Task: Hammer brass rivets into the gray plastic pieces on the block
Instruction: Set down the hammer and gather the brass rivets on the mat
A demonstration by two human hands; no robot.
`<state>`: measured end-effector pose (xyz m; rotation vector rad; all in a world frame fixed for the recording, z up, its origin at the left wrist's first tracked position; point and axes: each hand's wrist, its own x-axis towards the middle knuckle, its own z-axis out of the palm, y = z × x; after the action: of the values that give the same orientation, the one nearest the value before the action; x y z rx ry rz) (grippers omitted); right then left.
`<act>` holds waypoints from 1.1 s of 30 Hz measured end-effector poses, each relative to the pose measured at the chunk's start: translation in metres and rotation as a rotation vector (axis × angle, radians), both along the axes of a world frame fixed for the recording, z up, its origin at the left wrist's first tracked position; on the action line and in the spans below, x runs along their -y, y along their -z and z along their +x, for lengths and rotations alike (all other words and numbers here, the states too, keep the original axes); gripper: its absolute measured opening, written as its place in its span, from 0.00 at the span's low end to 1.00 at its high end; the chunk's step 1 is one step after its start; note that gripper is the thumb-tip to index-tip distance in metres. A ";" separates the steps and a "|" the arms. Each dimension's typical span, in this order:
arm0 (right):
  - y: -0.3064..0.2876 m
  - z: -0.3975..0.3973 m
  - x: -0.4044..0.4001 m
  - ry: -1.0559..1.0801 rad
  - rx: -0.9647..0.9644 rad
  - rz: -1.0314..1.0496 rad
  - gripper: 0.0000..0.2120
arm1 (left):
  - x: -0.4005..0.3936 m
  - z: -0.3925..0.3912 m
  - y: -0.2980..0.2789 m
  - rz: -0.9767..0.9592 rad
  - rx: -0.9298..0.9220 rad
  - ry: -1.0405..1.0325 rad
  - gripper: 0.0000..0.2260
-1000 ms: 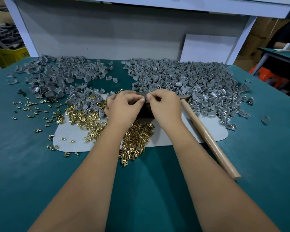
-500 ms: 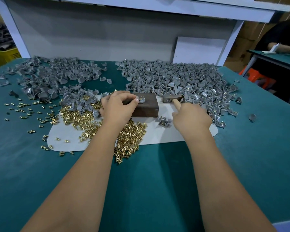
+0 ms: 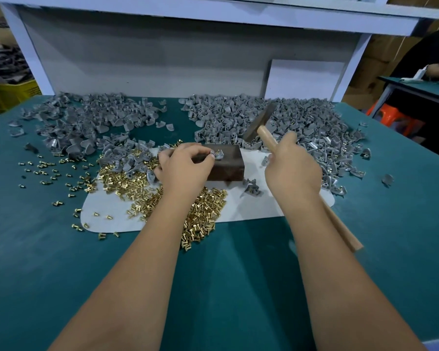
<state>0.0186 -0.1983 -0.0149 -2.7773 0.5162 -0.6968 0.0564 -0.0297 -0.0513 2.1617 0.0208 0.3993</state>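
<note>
A dark brown block (image 3: 228,165) sits on a white mat (image 3: 249,209) in the middle of the green table. On its top lies a gray plastic piece (image 3: 218,154) with a brass rivet in it, pinched by the fingertips of my left hand (image 3: 181,168). My right hand (image 3: 293,166) grips the wooden handle of a hammer (image 3: 260,122), whose dark metal head is raised above and to the right of the block. A heap of loose brass rivets (image 3: 200,211) lies on the mat under my left wrist.
Big piles of gray plastic pieces cover the back left (image 3: 86,122) and back right (image 3: 302,127) of the table. Scattered rivets (image 3: 48,171) lie at the left. A few gray pieces (image 3: 251,187) sit just right of the block. A white shelf frame stands behind.
My right hand left the block, took the hammer by its handle and lifted it, head up over the right of the block. My left hand stays on the gray piece.
</note>
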 end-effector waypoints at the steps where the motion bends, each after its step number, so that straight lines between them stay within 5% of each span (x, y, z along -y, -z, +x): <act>1: -0.003 -0.003 0.000 -0.027 0.044 0.007 0.10 | 0.000 0.000 0.000 -0.003 -0.001 -0.003 0.05; 7: -0.029 -0.025 -0.014 -0.291 0.091 0.028 0.21 | -0.002 0.005 0.003 0.044 0.011 -0.021 0.05; 13: -0.020 -0.036 -0.030 -0.232 0.189 -0.065 0.30 | -0.001 0.005 0.004 0.003 0.019 -0.021 0.04; 28: 0.001 -0.047 -0.044 -0.213 0.267 -0.151 0.35 | -0.001 0.005 0.006 0.016 0.042 -0.026 0.06; 33: 0.003 -0.045 -0.041 -0.218 0.100 -0.150 0.33 | -0.001 0.003 0.004 -0.037 0.042 -0.024 0.04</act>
<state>-0.0265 -0.1575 -0.0181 -2.8582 0.1436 -0.8490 0.0598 -0.0285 -0.0549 2.1176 0.0301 0.4545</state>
